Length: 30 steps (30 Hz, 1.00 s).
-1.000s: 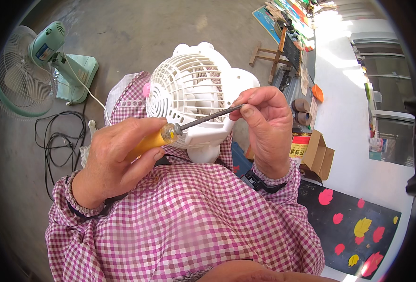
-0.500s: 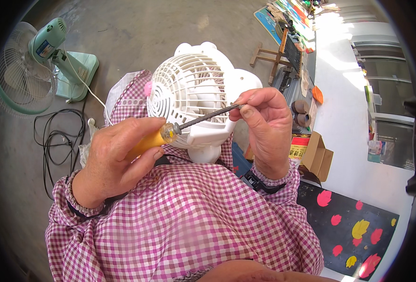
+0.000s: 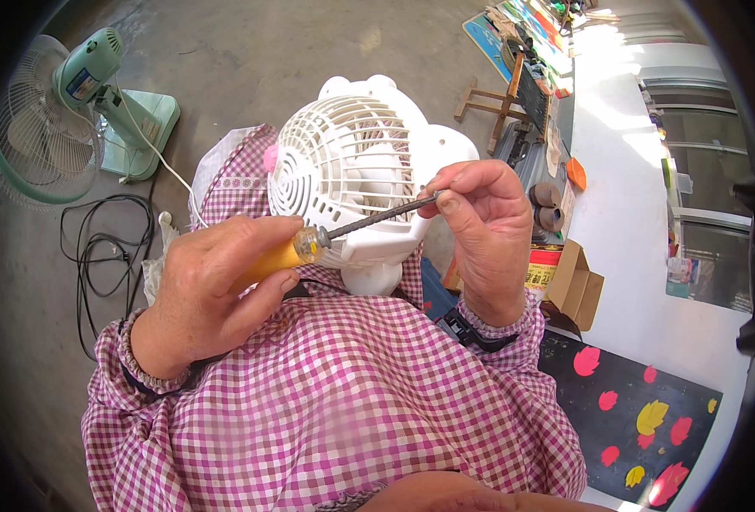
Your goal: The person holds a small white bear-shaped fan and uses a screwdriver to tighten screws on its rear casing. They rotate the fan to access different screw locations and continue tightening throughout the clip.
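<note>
My left hand (image 3: 215,286) is wrapped round the yellow handle of a screwdriver (image 3: 377,218), whose dark shaft slants up to the right. At its tip, my right hand (image 3: 488,230) is closed in a pinch of thumb and fingers. Whatever small piece sits between those fingertips is too hidden to name. Just beyond the shaft, a small white fan (image 3: 309,141) with a rounded grille rests on my lap, a pink knob (image 3: 271,159) at its left. Its blades show dimly behind the bars.
At the far left stands a green fan (image 3: 87,72) beside coiled black cable (image 3: 108,247) on the floor. To the right are an open cardboard box (image 3: 575,286), an orange object (image 3: 576,173), a wooden stand (image 3: 488,102) and a dark board with paper leaves (image 3: 625,418).
Almost nothing differs. The screwdriver and both hands keep the same hold, with only a very slight shift to the right.
</note>
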Each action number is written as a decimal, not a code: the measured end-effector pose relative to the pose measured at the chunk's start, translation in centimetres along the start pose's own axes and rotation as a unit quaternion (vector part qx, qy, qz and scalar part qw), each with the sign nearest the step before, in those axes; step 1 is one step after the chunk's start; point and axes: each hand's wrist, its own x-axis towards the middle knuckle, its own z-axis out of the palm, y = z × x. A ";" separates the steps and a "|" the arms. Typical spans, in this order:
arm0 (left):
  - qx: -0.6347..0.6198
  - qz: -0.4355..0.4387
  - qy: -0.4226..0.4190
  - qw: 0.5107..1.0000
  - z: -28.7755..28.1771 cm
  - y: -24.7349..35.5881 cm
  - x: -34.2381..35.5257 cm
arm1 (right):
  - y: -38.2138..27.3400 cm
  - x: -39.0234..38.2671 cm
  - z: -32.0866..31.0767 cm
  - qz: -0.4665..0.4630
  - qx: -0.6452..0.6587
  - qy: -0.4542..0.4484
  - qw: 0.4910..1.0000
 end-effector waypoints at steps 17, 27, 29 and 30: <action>-0.004 0.001 0.011 1.000 0.1 0.1 0.0 | 0.0 -0.1 0.0 0.004 0.003 0.001 1.000; 0.014 -0.016 -0.023 1.000 -0.4 -1.2 -0.5 | 0.6 0.0 -0.1 -0.023 -0.085 -0.044 0.995; -0.019 -0.016 -0.010 1.000 -0.3 -1.8 -0.7 | 0.7 0.0 -0.2 -0.020 -0.109 -0.061 0.992; -0.031 -0.020 -0.010 0.999 -0.2 -2.0 -0.9 | 0.8 0.0 -0.2 -0.025 -0.117 -0.070 0.990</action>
